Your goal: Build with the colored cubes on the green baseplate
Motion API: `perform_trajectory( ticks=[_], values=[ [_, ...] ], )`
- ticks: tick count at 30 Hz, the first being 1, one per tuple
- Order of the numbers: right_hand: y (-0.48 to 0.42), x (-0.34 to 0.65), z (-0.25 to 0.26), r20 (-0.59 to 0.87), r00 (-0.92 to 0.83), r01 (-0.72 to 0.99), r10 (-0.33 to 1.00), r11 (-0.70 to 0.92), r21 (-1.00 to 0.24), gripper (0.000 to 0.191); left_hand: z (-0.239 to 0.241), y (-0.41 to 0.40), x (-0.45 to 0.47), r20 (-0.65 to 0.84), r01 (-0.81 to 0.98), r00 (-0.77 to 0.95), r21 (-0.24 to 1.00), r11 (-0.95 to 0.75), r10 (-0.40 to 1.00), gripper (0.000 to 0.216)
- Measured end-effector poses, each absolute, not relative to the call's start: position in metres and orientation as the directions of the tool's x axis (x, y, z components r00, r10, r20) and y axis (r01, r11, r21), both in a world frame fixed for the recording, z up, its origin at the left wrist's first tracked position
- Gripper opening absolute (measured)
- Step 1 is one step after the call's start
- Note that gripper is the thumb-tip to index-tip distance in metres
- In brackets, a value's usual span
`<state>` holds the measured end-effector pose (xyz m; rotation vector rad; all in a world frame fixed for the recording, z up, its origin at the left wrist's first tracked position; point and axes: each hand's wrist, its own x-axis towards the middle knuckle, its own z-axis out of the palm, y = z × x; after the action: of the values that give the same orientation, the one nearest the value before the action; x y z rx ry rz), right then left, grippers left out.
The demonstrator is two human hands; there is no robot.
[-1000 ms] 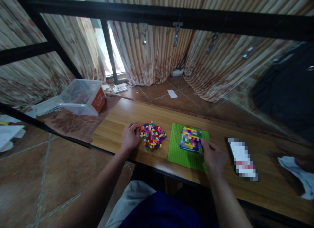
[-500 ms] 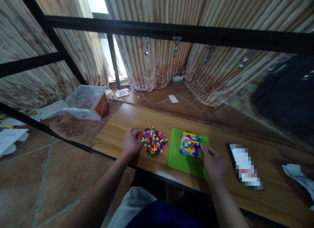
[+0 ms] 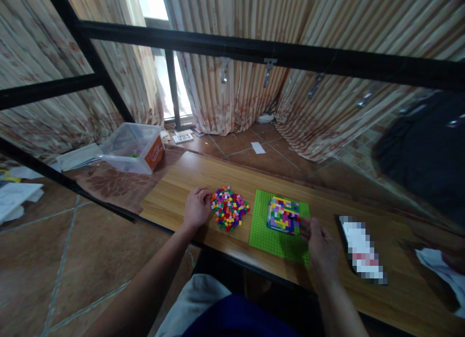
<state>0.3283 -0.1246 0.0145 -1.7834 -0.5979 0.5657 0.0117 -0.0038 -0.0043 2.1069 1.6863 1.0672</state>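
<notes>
A loose pile of small multicoloured toy bricks (image 3: 229, 208) lies on the wooden table. At its left edge is my left hand (image 3: 198, 208), fingers curled and pressed together; whatever they may hold is hidden. To the right of the pile, a green baseplate (image 3: 259, 230) carries a low block (image 3: 280, 213) built of many coloured bricks. My right hand (image 3: 321, 245) is over the plate's right side, its fingertips close to the block's right edge. Its fingers stretch out with the thumb apart, and I see no brick between them.
Right of the plate lies a dark flat object with a blurred-out face (image 3: 363, 250). White crumpled paper (image 3: 438, 264) is at the far right. A clear plastic box (image 3: 127, 150) stands on the floor behind left. A black metal bar (image 3: 232, 46) crosses in front of curtains.
My right hand has drawn back slightly from the block's right edge and its fingers have loosened. My left hand stays beside the pile. The whole view has shifted a little.
</notes>
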Motion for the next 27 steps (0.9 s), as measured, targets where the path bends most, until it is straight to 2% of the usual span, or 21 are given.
perform_trajectory(
  ticks=[4,7,10,13,20,27],
  values=[
    [-0.14,0.31,0.031,0.143,0.772,0.392,0.619,-0.286,-0.875,0.051,-0.006,-0.004,0.011,0.387,0.741,0.074,0.595,-0.311,0.919,0.023],
    [-0.149,0.281,0.039,0.302,0.638,0.565,0.708,-0.163,-0.809,0.042,-0.007,-0.004,0.011,0.384,0.743,0.072,0.595,-0.306,0.921,0.023],
    [-0.15,0.246,0.035,0.338,0.351,0.645,0.873,0.036,-0.764,0.031,-0.008,-0.005,0.011,0.375,0.745,0.066,0.598,-0.296,0.925,0.022],
    [-0.142,0.221,0.022,0.341,0.154,0.695,0.928,0.144,-0.705,0.027,-0.007,-0.005,0.012,0.373,0.735,0.074,0.607,-0.303,0.925,0.022],
    [-0.115,0.205,-0.001,0.308,0.024,0.799,0.951,0.167,-0.578,0.025,-0.007,-0.006,0.013,0.367,0.729,0.059,0.619,-0.291,0.928,0.022],
    [-0.106,0.205,-0.009,0.324,-0.004,0.837,0.946,0.18,-0.516,0.027,-0.007,-0.005,0.012,0.372,0.728,0.066,0.616,-0.299,0.926,0.022]
  ],
)
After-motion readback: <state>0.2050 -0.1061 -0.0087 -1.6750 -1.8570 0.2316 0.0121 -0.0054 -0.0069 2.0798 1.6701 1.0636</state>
